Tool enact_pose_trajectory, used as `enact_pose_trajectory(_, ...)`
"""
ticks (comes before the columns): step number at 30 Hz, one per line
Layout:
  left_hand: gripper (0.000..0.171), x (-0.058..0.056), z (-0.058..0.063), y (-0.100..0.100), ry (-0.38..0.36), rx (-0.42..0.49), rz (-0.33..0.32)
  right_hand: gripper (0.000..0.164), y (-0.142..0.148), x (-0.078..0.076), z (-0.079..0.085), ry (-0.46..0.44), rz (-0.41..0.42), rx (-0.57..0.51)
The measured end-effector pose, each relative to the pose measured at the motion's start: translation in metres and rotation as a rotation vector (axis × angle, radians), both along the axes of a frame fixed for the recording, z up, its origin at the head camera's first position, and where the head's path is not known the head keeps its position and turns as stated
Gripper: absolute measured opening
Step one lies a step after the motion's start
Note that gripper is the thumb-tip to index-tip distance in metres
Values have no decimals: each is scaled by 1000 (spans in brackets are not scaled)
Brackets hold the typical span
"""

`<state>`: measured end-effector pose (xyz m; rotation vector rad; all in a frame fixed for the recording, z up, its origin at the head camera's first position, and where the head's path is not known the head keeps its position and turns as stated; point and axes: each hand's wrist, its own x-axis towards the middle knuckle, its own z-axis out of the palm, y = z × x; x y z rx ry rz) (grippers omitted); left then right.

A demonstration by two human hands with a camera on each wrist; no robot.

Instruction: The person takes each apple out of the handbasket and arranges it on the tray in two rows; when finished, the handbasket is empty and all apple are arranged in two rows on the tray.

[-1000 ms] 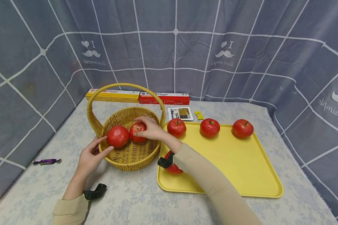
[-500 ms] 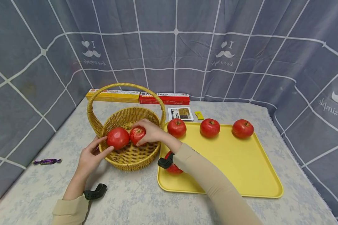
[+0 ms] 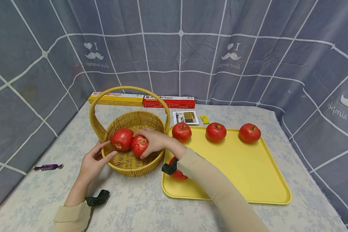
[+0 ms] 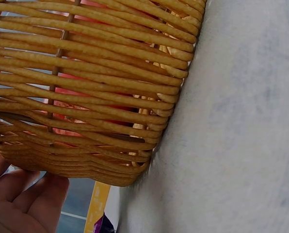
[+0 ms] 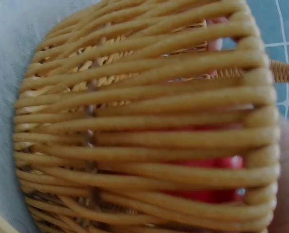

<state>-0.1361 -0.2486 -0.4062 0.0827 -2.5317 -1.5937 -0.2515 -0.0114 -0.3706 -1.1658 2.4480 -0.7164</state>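
Observation:
A yellow wicker basket (image 3: 133,169) with a tall arched handle stands left of centre in the head view. Two red apples lie inside it. My right hand (image 3: 156,140) reaches over the basket's right side and grips the speckled apple (image 3: 139,146), its stem end facing up. Touching that one is the other apple (image 3: 122,139), to its left. At the basket's left rim, my left hand (image 3: 92,162) holds the edge between thumb and fingers. The left wrist view shows its fingers (image 4: 42,199) against the rim. Through the weave in the right wrist view, red apple skin (image 5: 207,179) shows.
A yellow tray (image 3: 235,167) right of the basket bears several apples, one partly hidden under my right wrist. Behind stand a yellow box (image 3: 119,99) and a red pasta box (image 3: 169,102). A flat packet (image 3: 186,117), a small yellow sachet (image 3: 204,119) and a purple-wrapped candy (image 3: 48,167) lie about.
My right hand has shifted its apple slightly left and toward me, against the other apple. That other apple has rolled, and its end now faces forward. The left hand has stayed put.

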Motion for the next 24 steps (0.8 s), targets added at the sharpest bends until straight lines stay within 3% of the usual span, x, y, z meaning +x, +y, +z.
enact_pose_trajectory(6, 61, 0, -2, -1, -13, -2, -11, 87, 6, 4, 11, -65, 35, -165)
enact_pose_trajectory(17, 62, 0, -1, 2, -12, 27, -3, 66, 42, 13, 55, -319, 10, -507)
enact_pose_trajectory(24, 60, 0, 0, 0, -4, 29, -11, 81, 91, 17, 64, -273, 48, -661)
